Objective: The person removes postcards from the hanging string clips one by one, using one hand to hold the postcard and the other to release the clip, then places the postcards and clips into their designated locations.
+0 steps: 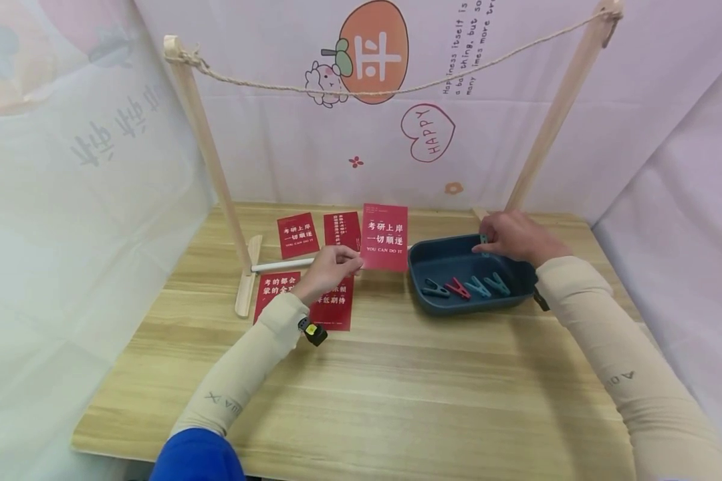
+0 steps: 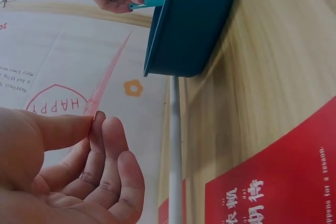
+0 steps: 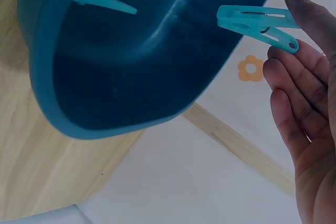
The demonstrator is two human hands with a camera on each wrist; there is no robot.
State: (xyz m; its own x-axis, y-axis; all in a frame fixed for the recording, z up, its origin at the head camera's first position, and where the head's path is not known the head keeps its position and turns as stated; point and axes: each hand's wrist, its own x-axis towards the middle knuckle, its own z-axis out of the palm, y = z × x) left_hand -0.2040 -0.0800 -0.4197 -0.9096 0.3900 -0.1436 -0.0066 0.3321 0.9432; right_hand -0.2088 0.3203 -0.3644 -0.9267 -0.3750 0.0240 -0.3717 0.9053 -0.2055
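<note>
My left hand [image 1: 331, 270] pinches a red card [image 1: 385, 237] by its lower left corner, between thumb and fingertips; the left wrist view shows the card [image 2: 105, 82] nearly edge-on. White lettering covers the card's face. Over the far right side of a dark blue basin [image 1: 418, 294], my right hand [image 1: 520, 237] pinches a teal clothespin [image 3: 257, 22] by its handle ends, its tip pointing away from the fingers. Inside the basin lie several more clothespins, among them a red clothespin [image 1: 458, 288] and a light blue clothespin [image 1: 478, 287].
More red cards lie left on the wooden table [image 1: 397, 387], including one card [image 1: 297, 235] at the back. A twine [image 1: 445, 83] hangs between a left wooden post [image 1: 207, 147] and a right post [image 1: 556, 113]. A white rod [image 1: 283, 264] runs along the table behind the left hand.
</note>
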